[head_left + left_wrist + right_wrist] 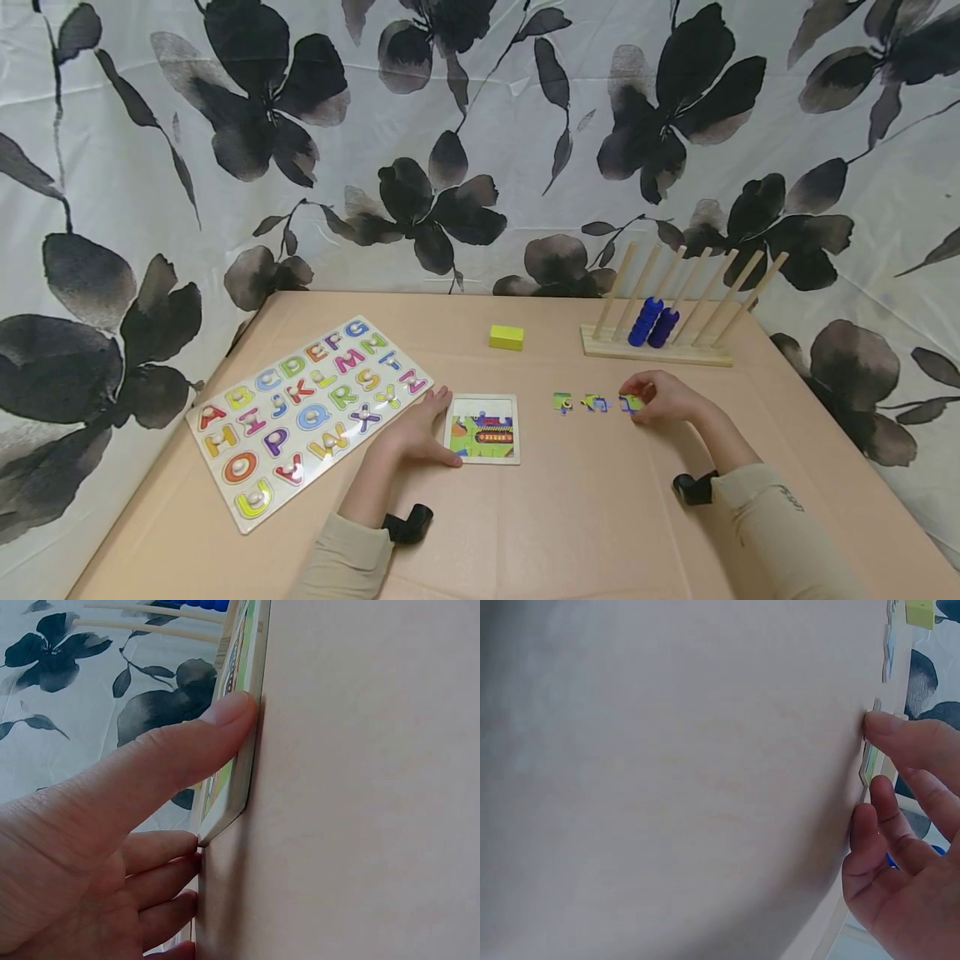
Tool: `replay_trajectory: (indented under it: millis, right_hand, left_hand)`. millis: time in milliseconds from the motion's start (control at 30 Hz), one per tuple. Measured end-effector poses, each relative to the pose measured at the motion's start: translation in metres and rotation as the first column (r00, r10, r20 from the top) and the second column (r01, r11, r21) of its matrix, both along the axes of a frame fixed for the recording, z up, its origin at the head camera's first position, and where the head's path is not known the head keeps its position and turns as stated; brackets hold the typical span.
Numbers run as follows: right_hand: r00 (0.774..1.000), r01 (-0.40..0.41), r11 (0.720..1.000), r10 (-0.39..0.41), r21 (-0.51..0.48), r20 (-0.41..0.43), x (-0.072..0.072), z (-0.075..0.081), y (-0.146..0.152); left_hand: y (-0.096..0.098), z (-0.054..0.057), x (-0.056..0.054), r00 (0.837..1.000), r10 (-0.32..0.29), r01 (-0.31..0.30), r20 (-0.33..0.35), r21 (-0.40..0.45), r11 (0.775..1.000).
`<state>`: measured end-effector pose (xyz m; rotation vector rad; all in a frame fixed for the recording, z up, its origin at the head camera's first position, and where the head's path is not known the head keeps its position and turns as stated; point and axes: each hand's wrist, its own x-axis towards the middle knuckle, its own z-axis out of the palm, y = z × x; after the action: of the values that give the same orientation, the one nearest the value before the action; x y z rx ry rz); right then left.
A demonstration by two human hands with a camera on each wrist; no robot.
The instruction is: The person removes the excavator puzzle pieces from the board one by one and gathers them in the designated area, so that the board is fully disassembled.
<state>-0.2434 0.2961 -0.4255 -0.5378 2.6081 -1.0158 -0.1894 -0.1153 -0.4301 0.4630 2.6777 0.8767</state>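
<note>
head: gap between puzzle (pixel 483 435) and pieces (pixel 598 404)

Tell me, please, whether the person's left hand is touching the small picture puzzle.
Touching. The left wrist view shows it: the left hand has its thumb tip resting against the edge of the small picture puzzle.

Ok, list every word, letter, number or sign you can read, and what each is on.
"ABCDEFG": letter board, top row.
"HIJKLMN": same board, second row.
"OPQRST": same board, third row.
"UVWXYZ": same board, bottom row.
Dark marking on the right sleeve: too small and blurred to read.
Tray and loose pieces: no text I can make out.
</note>
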Motion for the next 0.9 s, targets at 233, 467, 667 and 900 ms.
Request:
replay_trajectory:
  millis: [233,467,667,900]
  right_hand:
    - [0.999,0.030,0.998,-0.030,-0.050,-0.016,0.002,0.000,-0.004]
    - [0.999,0.015,0.995,-0.019,-0.097,-0.036,0.006,0.006,-0.021]
    - [0.999,-0.014,0.991,0.007,-0.133,-0.052,0.006,0.007,-0.038]
    - [0.997,-0.035,0.991,0.025,-0.131,-0.075,0.002,0.007,-0.063]
  left_hand:
    - [0.000,0.000,0.001,1.000,0.006,-0.006,0.008,-0.002,1.000]
    - [0.000,-0.001,0.000,1.000,0.003,-0.003,0.006,0.002,1.000]
    - [0.000,0.000,0.000,1.000,-0.001,0.001,0.005,-0.001,1.000]
    - [0.000,0.002,0.001,1.000,-0.005,0.005,-0.004,-0.009,1.000]
